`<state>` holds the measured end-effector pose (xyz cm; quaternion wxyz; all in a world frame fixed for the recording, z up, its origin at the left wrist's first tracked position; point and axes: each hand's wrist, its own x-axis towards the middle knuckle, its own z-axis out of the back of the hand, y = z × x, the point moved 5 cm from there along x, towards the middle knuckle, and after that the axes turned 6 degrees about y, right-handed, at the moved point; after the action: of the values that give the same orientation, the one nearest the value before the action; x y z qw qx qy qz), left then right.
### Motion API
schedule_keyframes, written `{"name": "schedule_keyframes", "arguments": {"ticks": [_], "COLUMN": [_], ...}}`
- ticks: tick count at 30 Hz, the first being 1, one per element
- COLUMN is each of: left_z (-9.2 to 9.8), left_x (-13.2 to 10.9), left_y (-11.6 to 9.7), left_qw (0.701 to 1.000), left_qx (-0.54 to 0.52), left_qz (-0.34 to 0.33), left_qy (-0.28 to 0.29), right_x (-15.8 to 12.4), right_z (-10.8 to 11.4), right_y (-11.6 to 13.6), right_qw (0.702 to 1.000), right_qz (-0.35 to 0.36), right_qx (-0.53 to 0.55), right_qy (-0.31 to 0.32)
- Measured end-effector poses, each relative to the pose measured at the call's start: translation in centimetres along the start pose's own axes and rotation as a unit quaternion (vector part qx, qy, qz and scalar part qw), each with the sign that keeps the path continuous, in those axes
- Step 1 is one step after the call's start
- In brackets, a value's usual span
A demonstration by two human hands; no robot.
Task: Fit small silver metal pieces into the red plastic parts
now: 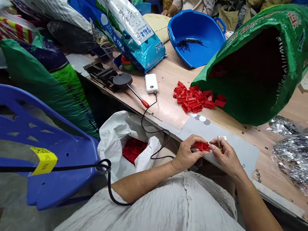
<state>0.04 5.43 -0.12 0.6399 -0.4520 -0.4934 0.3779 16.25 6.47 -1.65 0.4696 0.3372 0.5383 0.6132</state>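
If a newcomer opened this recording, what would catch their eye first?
Probably the big green sack, lying open-mouthed on the right side of the table, with loose red parts heaped at its mouth. The bright blue basin beyond them, holding thin black pieces, would likely come next. Nearer the camera, the left hand holds a red piece.

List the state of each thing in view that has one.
Left hand: closed on small red plastic piece
Right hand: gripping slim pointed tool
Green printed plastic sack: lying down, mouth open
Loose red plastic parts: heaped at its mouth
Blue plastic basin: uncovered, thin dark strands inside
Crumpled white sack: open, red pieces inside
White rectangular device: black cable plugged in
Clear plastic bag: holding shiny pieces; closure unclear
Blue plastic chair: upright
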Motion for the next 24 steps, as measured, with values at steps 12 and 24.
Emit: {"name": "schedule_keyframes", "arguments": {"ticks": [12,24], "left_z": [-0.3,-0.7], "left_x": [-0.1,0.8], "left_y": [0.1,1.8], "left_qw": [1.0,0.994], "left_qx": [-0.017,0.002], "left_qz": [0.001,0.006], "left_qy": [0.024,0.108], "right_x": [-0.9,-1.7], "right_z": [0.2,1.3], "right_y": [0.2,-0.9], "right_qw": [1.0,0.988], "right_qz": [-0.026,0.002], "right_qx": [0.019,-0.151], "right_qy": [0.002,-0.044]}}
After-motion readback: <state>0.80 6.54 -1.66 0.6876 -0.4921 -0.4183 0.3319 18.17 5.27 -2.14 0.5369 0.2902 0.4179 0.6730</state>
